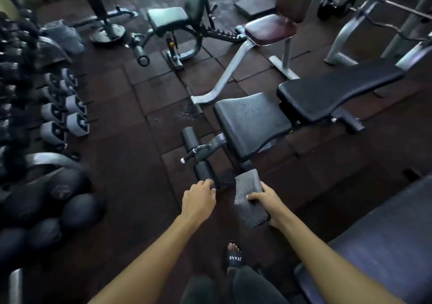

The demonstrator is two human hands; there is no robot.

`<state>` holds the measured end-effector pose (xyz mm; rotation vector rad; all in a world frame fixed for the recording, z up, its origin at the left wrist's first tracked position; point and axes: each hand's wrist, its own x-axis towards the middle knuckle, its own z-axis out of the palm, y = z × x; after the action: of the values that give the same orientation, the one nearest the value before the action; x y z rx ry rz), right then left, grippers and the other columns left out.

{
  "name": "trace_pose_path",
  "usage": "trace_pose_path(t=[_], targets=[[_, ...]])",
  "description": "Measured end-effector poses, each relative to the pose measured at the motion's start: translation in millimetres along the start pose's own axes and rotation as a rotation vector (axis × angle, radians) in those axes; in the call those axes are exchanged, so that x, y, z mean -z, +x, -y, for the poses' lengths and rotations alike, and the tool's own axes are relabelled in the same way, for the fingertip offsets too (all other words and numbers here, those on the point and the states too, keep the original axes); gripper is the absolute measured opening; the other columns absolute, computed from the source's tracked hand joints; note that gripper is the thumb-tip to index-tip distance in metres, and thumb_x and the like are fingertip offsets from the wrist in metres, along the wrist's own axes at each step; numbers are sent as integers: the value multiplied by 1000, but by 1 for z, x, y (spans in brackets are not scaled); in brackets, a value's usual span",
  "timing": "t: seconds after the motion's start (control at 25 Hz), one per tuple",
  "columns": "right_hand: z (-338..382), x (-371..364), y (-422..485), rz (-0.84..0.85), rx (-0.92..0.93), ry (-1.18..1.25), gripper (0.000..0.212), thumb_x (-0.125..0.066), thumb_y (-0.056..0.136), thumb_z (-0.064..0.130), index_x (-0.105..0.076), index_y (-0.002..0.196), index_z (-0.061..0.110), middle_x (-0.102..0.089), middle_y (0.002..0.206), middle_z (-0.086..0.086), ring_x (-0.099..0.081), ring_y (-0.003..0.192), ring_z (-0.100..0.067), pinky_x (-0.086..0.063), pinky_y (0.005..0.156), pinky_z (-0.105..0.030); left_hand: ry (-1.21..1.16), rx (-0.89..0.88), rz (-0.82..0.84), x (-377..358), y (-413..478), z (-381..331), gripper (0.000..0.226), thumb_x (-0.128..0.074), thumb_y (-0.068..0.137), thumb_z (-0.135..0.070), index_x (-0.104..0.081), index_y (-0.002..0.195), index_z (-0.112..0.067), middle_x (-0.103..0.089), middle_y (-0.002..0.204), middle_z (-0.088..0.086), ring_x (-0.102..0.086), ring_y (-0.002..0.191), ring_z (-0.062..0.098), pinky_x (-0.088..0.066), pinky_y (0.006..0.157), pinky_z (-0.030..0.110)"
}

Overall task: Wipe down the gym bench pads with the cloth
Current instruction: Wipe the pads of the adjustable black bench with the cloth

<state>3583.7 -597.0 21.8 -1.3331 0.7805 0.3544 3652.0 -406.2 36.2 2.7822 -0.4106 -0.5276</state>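
A black adjustable bench stands ahead of me, its worn seat pad (251, 123) nearest and its long back pad (336, 88) running off to the right. Two black foam roller pads sit at its foot, the upper roller (189, 137) and the lower roller (203, 171). My left hand (198, 200) has its fingers curled over the near end of the lower roller. My right hand (266, 200) grips a folded grey cloth (249, 196), held just below the seat pad's front edge.
Another dark bench pad (383, 245) lies close on my right. A rack of dumbbells (60, 107) and several medicine balls (58, 198) line the left. More benches (168, 19) and a barbell (336, 0) stand farther back. My sandalled foot (234, 255) rests on the rubber tile floor.
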Motion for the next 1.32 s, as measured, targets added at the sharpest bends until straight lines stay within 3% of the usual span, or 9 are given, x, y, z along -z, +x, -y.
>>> trace_pose_path(t=[0.24, 0.56, 0.76, 0.88, 1.0, 1.16, 1.24, 1.32], targets=[[45, 0, 99, -92, -93, 15, 40, -55, 83, -9, -61, 105, 24, -68, 111, -19, -66, 104, -39, -52, 94, -56, -55, -20, 142, -14, 121, 0, 36, -38, 102, -28, -53, 134, -22, -60, 128, 0, -55, 118, 24, -44, 95, 41], [99, 16, 226, -148, -147, -29, 42, -54, 84, -8, -57, 121, 11, -67, 111, -15, -65, 103, -32, -54, 88, -45, -57, -20, 258, -31, 265, -15, 37, -37, 102, -28, -51, 136, -20, -57, 132, 2, -53, 122, 26, -44, 99, 44], [138, 49, 290, -49, -172, -205, 41, -53, 84, -7, -56, 121, 12, -67, 109, -13, -64, 94, -24, -53, 79, -36, -126, 110, 258, -43, 320, -46, 37, -37, 103, -27, -51, 137, -20, -57, 131, 2, -53, 121, 25, -46, 97, 44], [149, 72, 351, 80, -169, -409, 44, -52, 83, -2, -53, 122, 18, -64, 112, -12, -61, 96, -23, -53, 84, -40, -256, 280, 227, -74, 351, -65, 36, -37, 104, -25, -50, 137, -18, -56, 131, 4, -53, 120, 24, -44, 99, 39], [141, 85, 423, 130, -23, -730, 62, -51, 81, 5, -42, 138, 28, -60, 122, -8, -58, 103, -30, -52, 87, -47, -472, 508, 164, -130, 384, -76, 37, -39, 104, -19, -48, 139, -13, -50, 139, 7, -51, 125, 23, -38, 102, 31], [100, 77, 490, 106, 552, -1271, 68, -49, 83, 4, -37, 147, 24, -46, 146, -2, -53, 113, -34, -48, 85, -46, -678, 713, -96, -217, 424, -82, 38, -44, 101, -10, -53, 137, -14, -53, 138, 3, -51, 127, 19, -38, 106, 27], [75, 79, 509, 115, 721, -1394, 64, -56, 83, 15, -42, 145, 24, -41, 151, -3, -48, 123, -31, -46, 91, -45, -734, 823, -303, -242, 433, -88, 33, -44, 100, -7, -61, 126, -17, -60, 125, 0, -56, 118, 17, -40, 99, 23], [53, 88, 515, 205, 762, -1374, 60, -58, 87, 41, -45, 143, 27, -35, 156, -1, -38, 136, -27, -37, 103, -43, -794, 944, -507, -254, 436, -93, 31, -43, 100, -8, -64, 119, -18, -64, 119, -4, -58, 114, 15, -43, 100, 28]])
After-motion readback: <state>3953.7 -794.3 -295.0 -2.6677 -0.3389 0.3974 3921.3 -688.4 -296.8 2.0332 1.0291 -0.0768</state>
